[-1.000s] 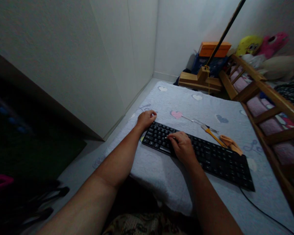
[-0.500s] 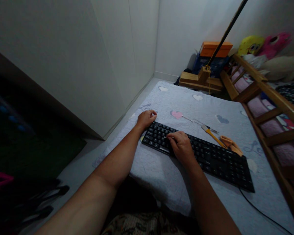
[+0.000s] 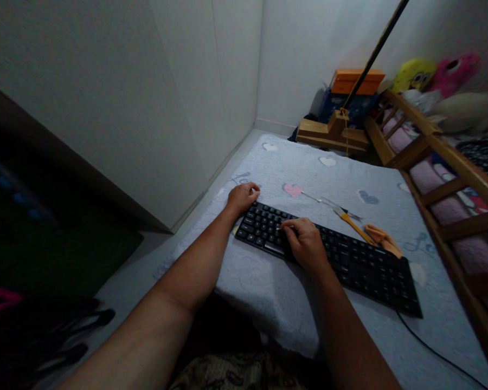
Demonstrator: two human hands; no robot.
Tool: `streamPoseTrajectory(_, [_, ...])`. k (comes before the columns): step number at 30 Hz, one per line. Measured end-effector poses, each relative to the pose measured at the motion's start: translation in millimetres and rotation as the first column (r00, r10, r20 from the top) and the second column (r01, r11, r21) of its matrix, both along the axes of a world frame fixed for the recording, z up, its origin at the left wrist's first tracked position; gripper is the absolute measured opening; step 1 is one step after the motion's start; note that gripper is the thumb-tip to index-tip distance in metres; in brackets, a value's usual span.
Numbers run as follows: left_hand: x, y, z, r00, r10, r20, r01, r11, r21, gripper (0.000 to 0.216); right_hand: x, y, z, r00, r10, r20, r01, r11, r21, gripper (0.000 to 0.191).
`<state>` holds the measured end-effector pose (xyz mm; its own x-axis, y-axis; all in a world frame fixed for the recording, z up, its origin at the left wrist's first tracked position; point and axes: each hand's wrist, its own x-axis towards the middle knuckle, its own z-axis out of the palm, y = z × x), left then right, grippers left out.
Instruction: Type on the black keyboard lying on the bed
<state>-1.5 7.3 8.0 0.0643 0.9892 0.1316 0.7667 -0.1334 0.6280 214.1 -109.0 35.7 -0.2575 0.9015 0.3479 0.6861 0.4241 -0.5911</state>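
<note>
A black keyboard lies at a slant on a light blue cloth patterned with hearts. At its far left corner is my left hand, fingers curled against the keyboard's edge. My right hand is over the keys left of the middle, thumb and fingers pinched together. A small white tip pokes out of this pinch, like the end of a cotton swab; the rest is hidden by the fingers. Behind the keyboard lie a yellow-handled brush, thin metal tools and a folded orange cloth.
A keyboard cable runs off to the lower right. A pale cabinet stands on the left, and a wooden bed rail on the right. Beyond the table are a wooden stand with a dark pole and an orange box.
My right hand has slid slightly to the right over the keys, still pinching the white-tipped piece. My left hand and the keyboard have stayed in place.
</note>
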Motion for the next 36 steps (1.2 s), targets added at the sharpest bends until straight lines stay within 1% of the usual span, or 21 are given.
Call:
streamPoseTrajectory(9, [-1.3,1.5,-3.1,1.000,0.001,0.008,-0.001,1.000,0.002,0.025,1.9,0.5,0.1,1.000,-0.031,0.003,0.031,0.999,-0.021,0.015])
streamPoseTrajectory(28, [0.0,0.2,-0.4,1.000,0.005,0.001,-0.005,1.000,0.010,0.024,-6.2,1.1,-2.3,1.000,0.017,0.011,-0.017,1.000,-0.009,0.017])
streamPoseTrajectory(36, [-0.5,2.0,-3.1,1.000,-0.001,0.005,0.000,1.000,0.015,0.024,-6.9,2.2,-3.7,1.000,0.015,0.011,-0.015,1.000,0.003,0.017])
